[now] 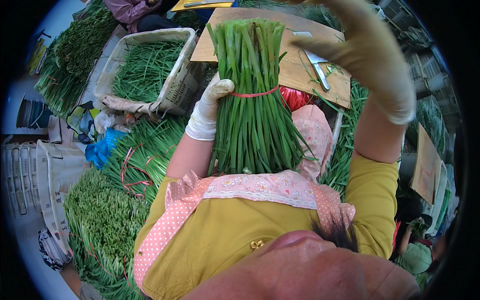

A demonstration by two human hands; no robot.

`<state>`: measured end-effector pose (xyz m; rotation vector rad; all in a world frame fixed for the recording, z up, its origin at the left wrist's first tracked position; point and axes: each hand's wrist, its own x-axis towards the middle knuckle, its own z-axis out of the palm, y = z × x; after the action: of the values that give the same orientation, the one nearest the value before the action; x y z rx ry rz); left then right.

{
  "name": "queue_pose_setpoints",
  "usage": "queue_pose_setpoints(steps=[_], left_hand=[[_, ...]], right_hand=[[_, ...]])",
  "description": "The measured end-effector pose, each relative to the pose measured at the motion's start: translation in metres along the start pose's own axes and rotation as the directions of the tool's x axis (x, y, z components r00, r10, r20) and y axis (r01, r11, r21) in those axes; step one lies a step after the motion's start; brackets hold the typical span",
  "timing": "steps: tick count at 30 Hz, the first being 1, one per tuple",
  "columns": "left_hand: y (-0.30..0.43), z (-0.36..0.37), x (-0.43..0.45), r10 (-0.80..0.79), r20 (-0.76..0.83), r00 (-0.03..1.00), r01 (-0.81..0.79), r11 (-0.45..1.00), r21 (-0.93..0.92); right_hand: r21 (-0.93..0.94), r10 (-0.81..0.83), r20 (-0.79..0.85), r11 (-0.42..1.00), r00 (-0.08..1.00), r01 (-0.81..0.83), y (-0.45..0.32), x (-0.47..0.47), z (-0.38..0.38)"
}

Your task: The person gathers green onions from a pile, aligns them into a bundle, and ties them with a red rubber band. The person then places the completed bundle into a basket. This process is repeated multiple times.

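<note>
My left hand [215, 99], in a white glove, grips a thick bunch of green garlic chives [255, 123] from its left side. The bunch stands upright before my chest, cut stem ends up and leaves down. A pink-red tie [255, 93] circles it at the level of my thumb. Raised at the upper right is my gloved right hand [360, 52], blurred, fingers apart, holding nothing and apart from the bunch. Beneath it a knife with a metal handle [320, 75] lies on a wooden board [300, 75], among green scraps. Red plastic strands [294, 98] show beside the bunch.
A white plastic basket [176, 71] of loose leaves stands at the upper left. Tied bundles [108, 213] are piled at lower left, more bundles [82, 41] at upper left. Loose leaves [339, 165] lie at my right. One person [125, 13] sits top left, another [414, 255] lower right.
</note>
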<state>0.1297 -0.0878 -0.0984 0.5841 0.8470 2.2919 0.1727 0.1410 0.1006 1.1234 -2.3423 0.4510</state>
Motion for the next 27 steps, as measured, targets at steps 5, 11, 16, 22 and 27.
queue_pose_setpoints(steps=[5,11,16,22,27], left_hand=[[0.007,0.011,-0.009,-0.053,-0.025,0.998,0.056,0.992,0.114],[0.005,0.019,-0.003,-0.021,-0.014,1.000,0.023,0.985,0.171],[0.002,0.028,0.002,-0.003,-0.009,1.000,0.005,0.989,0.145],[0.000,0.017,0.004,-0.018,0.048,0.999,0.012,0.992,0.127],[0.009,0.033,-0.003,-0.037,-0.038,0.999,0.044,0.976,0.215]], right_hand=[[0.043,0.144,0.149,0.987,0.978,-0.152,-0.015,0.014,0.029],[0.090,0.055,0.109,0.994,0.993,-0.065,0.003,0.013,0.029],[0.068,0.313,-0.185,0.950,0.931,-0.306,-0.017,0.015,0.019],[0.172,0.304,0.036,0.936,0.952,-0.306,-0.027,0.010,-0.006],[-0.343,0.387,0.378,0.902,0.841,-0.261,-0.026,0.023,0.010]])
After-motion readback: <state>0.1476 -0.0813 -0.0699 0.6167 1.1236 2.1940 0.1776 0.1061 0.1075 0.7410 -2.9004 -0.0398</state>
